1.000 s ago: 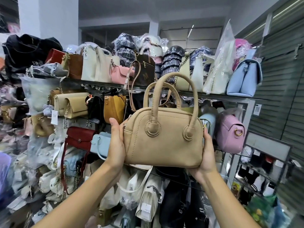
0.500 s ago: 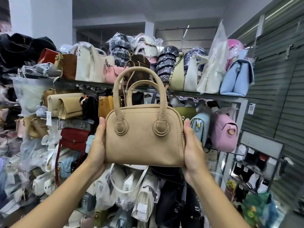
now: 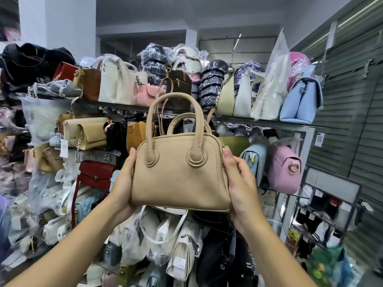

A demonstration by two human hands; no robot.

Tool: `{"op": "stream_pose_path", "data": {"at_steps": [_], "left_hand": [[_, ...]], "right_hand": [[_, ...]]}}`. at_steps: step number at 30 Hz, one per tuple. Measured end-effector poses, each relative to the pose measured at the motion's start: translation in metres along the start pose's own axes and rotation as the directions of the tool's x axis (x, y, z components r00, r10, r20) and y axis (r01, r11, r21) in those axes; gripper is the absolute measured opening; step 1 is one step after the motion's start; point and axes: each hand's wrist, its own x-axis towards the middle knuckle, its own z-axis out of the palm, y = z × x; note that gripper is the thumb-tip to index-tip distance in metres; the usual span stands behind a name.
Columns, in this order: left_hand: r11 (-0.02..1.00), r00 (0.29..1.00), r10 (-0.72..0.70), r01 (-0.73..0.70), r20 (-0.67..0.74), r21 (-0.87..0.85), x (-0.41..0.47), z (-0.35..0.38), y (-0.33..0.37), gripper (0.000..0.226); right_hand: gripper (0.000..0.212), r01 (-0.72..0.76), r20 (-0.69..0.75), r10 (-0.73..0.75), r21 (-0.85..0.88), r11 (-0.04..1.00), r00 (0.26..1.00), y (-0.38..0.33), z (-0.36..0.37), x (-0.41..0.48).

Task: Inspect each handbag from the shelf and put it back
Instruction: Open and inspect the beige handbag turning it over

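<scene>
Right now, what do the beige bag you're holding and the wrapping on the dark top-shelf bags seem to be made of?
Beige handbag: matte, slightly napped surface with raised topstitching, so probably faux suede or nubuck-style synthetic leather; real hide cannot be excluded. Wrapping: thin clear plastic film, glossy, shown by its crinkles and bright glints.

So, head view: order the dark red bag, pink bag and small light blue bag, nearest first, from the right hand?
1. small light blue bag, just right of the right hand.
2. pink bag, further right.
3. dark red bag, far left.
</scene>
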Motion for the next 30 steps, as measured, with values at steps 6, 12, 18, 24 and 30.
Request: {"op": "stream_pose_path", "data": {"at_steps": [6, 12, 18, 24, 30], "left_hand": [[0.994, 0.995, -0.099, 0.100, -0.025, 0.052, 0.001, 0.003, 0.005, 0.059], [0.987, 0.987, -0.135, 0.141, -0.085, 0.077, -0.004, 0.007, 0.012, 0.059], [0.977, 0.981, -0.144, 0.162, -0.131, 0.137, -0.014, 0.016, 0.020, 0.064], [0.978, 0.982, -0.167, 0.176, -0.089, 0.109, -0.027, 0.023, 0.029, 0.108], [0.971, 0.977, -0.203, 0.193, 0.062, 0.143, -0.044, 0.035, 0.042, 0.114]], "right_hand": [[0.080, -0.143, -0.055, 0.140, -0.051, 0.988, 0.989, -0.004, -0.002, 0.014], [0.091, -0.198, -0.061, 0.194, -0.074, 0.977, 0.979, -0.007, -0.003, 0.018], [0.081, -0.268, -0.041, 0.269, 0.032, 0.963, 0.962, -0.011, -0.008, 0.021], [0.034, -0.348, 0.025, 0.350, 0.201, 0.916, 0.936, -0.010, -0.018, 0.029], [0.036, -0.416, 0.066, 0.417, 0.314, 0.853, 0.906, -0.003, -0.019, 0.034]]}}
